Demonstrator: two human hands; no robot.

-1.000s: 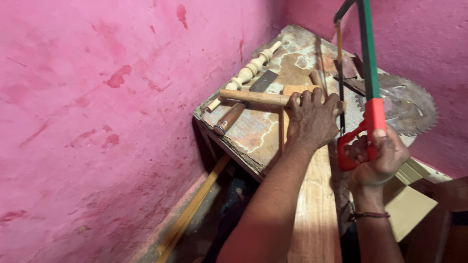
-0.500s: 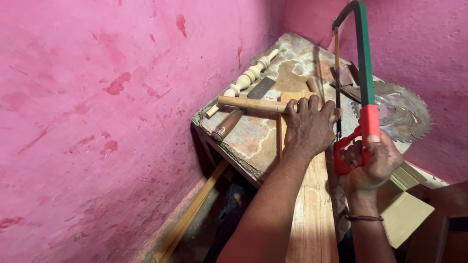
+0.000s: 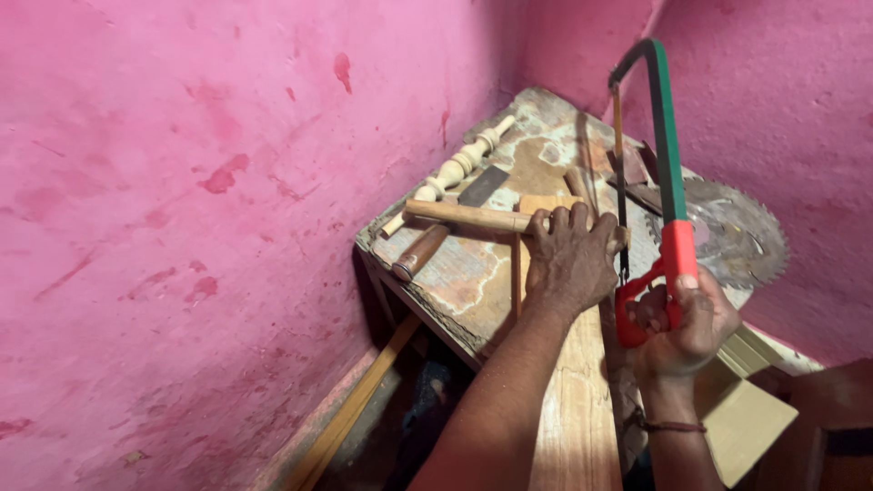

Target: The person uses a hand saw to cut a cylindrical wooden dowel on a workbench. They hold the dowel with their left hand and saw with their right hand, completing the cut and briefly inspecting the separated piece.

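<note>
Left hand [image 3: 571, 259] is flat down on a round wooden dowel [image 3: 468, 215], fingers curled over its near end, pinning it to the surface [image 3: 455, 282]. Right hand [image 3: 684, 325] is clamped round the red grip of a hacksaw [image 3: 668, 182], green frame rising steeply, blade running down just right of the left hand's knuckles, right at the dowel's end. Can't tell if the teeth are biting in; the fingers cover that spot.

Dowel lies across the surface, far end pointing left twd the pink wall [image 3: 182, 227]. A long wooden plank [image 3: 573, 409] runs from under the left hand back along the forearm.

Beyond the dowel: a pale turned spindle [image 3: 452, 170] lying at a slant, near the surface's left edge. Next to it a dark flat blade [image 3: 482, 185], and a brown round handle [image 3: 420, 252] in front of the dowel, touching or nearly so. Right of the saw frame, a circular saw blade [image 3: 737, 232] lies flat, partly hidden by frame and hand. A thin wooden strip [image 3: 350, 414] leans down by the floor under the surface. Thin band on the right wrist.
</note>
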